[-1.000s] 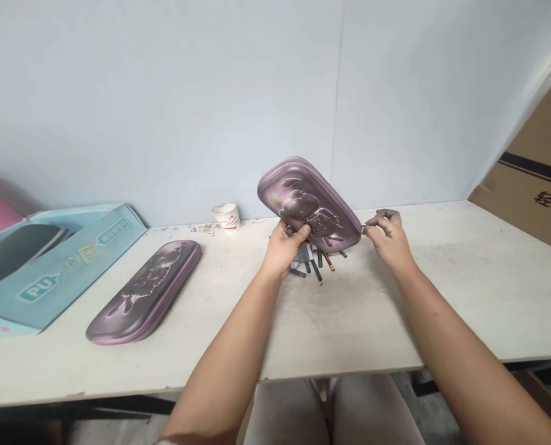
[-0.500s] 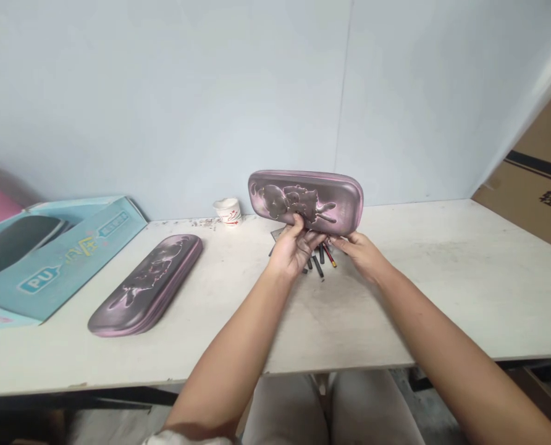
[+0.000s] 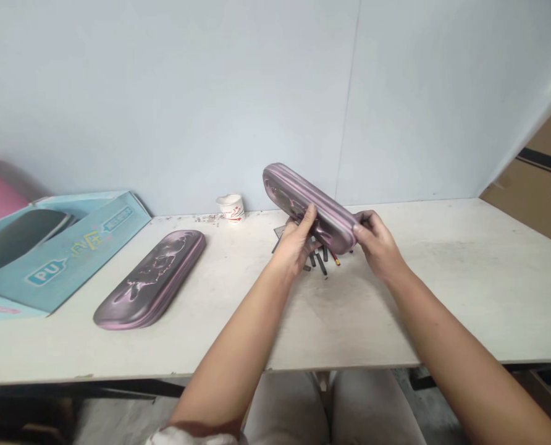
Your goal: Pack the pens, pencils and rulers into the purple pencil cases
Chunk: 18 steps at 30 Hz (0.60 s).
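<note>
A purple-pink pencil case (image 3: pixel 313 196) with a raised, shiny cartoon figure is held up above the table, tilted so its zipped edge faces me. My left hand (image 3: pixel 298 244) grips it from below, thumb against the decorated face. At its right end my right hand (image 3: pixel 378 242) pinches the corner by the zipper edge. Beneath the case, several dark pens (image 3: pixel 320 262) and a red pencil (image 3: pixel 335 259) lie on the table, partly hidden by the case and my left hand. A second, matching pencil case (image 3: pixel 150 281) lies closed to the left, decorated side up.
A light-blue open box (image 3: pixel 76 253) with a dark item inside stands at the far left. Close to the wall is a white paper cup (image 3: pixel 231 208) with red print, with small crumbs beside it. A cardboard box (image 3: pixel 542 170) stands at the right on the white table (image 3: pixel 479 278).
The held pencil case has turned from showing its decorated face to showing its zipped edge, its right end dipping lower. My right hand has shifted from underneath to the case's right end.
</note>
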Each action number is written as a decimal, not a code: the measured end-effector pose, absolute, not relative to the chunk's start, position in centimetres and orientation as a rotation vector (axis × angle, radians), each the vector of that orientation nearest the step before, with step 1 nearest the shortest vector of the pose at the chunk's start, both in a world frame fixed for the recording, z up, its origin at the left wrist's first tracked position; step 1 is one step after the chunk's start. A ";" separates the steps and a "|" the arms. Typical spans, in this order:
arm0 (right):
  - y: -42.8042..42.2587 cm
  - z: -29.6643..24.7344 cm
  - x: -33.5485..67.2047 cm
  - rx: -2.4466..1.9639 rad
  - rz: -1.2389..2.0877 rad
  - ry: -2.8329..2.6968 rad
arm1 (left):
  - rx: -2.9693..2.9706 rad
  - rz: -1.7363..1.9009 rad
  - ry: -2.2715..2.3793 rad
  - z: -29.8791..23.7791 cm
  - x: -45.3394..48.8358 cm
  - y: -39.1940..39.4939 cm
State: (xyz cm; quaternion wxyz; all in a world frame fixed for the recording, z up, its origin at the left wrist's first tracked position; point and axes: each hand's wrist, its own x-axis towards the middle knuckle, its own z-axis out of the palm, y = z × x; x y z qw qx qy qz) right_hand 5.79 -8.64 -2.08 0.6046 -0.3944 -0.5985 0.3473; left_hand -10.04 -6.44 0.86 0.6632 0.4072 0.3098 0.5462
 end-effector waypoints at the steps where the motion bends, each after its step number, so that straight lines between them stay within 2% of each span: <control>1: -8.8 -2.1 5.6 -0.904 0.808 -1.429 | 0.926 1.255 0.728 0.9 -10.0 -6.5; 6: -8.8 -2.4 5.5 -0.882 0.835 -1.465 | 0.958 1.362 0.787 1.0 -10.1 -6.5; 11: -8.5 -2.7 7.8 -0.933 0.824 -1.375 | 1.021 1.282 0.780 0.9 -9.2 -6.5; 18: -11.5 -1.7 12.5 -1.031 0.791 -1.416 | 1.201 1.231 0.773 1.1 -3.4 -7.5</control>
